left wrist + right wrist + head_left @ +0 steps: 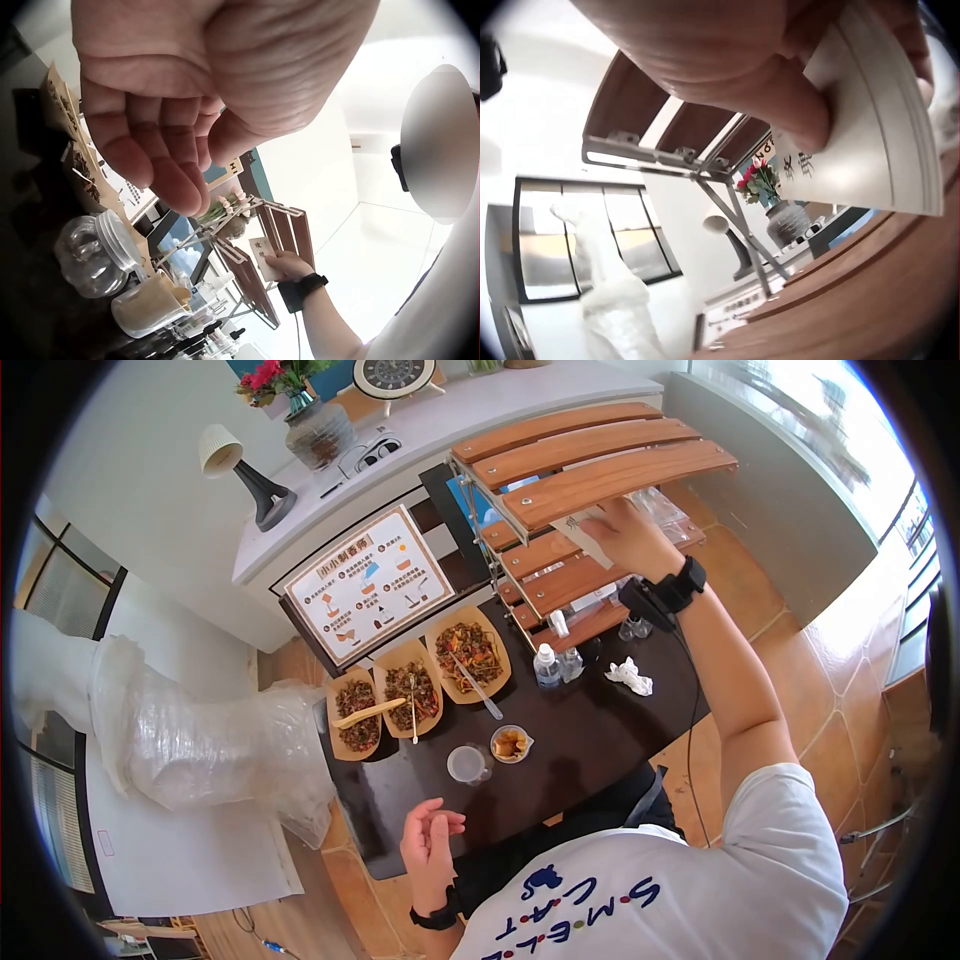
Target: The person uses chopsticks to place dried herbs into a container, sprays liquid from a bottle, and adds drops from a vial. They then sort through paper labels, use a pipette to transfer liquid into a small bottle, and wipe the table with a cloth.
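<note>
Left hand (428, 847) idles at the desk's (600, 735) near edge, fingers loosely curled, holding nothing. Right hand (628, 538) grasps a white card (585, 538) at the wooden rack (590, 470) on the far edge. I judge it mid-withdrawal; next needs clearing the slats cleanly.

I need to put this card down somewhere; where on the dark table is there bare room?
Bare dark table shows right of the small snack bowl, below the crumpled tissue, and along the near edge by the left hand. It is crowded around the three herb trays, the clear cup and the bottles by the wooden rack.
</note>
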